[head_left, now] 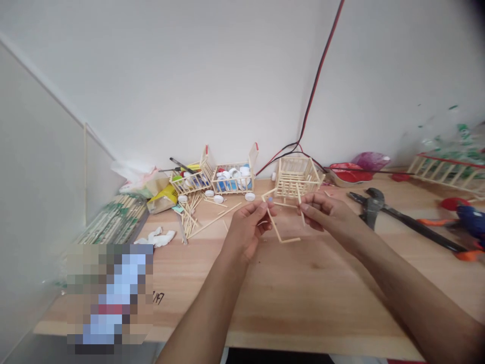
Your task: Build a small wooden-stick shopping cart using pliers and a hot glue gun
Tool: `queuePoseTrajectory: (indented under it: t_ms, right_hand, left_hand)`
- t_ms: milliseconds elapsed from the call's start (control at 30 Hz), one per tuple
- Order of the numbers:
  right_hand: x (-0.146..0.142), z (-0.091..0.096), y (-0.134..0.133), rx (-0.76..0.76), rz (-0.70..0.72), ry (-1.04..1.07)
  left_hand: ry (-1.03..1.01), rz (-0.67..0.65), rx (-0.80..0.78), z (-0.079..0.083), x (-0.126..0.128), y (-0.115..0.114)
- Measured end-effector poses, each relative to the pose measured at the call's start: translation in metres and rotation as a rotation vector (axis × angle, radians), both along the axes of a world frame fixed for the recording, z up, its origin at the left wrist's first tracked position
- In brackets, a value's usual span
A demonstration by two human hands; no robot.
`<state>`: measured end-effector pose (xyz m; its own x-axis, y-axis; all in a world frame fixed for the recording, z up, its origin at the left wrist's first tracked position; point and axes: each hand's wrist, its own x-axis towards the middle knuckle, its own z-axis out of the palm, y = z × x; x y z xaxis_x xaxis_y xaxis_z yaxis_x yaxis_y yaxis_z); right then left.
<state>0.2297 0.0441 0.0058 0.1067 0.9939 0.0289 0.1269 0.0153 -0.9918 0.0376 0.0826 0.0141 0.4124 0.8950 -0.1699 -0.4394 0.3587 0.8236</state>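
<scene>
Stick frame (275,225) is handheld; cart (253,154) contains caps (235,173).

Item 1: three-sided stick frame (276,228), pale wood, one piece, in your grip at the left. You see one long side running from far left to near right, with a shorter side leaving each end toward the right; the right side stands open. Your fingers hide part of the long side. Pose: held tilted, mid-scene.

Item 2: single stick (299,191), pale wood, slim, straight, in your grip at the right. You hold it about its middle, far and near ends showing. Pose: tilted, just right of Item 1's open side, ends apart from it.
</scene>
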Motion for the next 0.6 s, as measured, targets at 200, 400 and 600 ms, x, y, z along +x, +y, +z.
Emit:
queuePoseTrajectory:
  t_ms: [200,400,600]
  right_hand:
    - [0.004,0.006,-0.006,0.026,-0.043,0.021]
    - [0.007,0.015,-0.009,0.064,-0.089,-0.017]
    - [0.008,0.016,-0.010,0.071,-0.093,-0.002]
  left_hand:
    - [0.076,-0.020,0.005,-0.005,0.001,0.005]
    - [0.112,-0.068,0.029,0.009,0.008,0.005]
    - [0.122,-0.109,0.068,0.023,0.017,0.014]
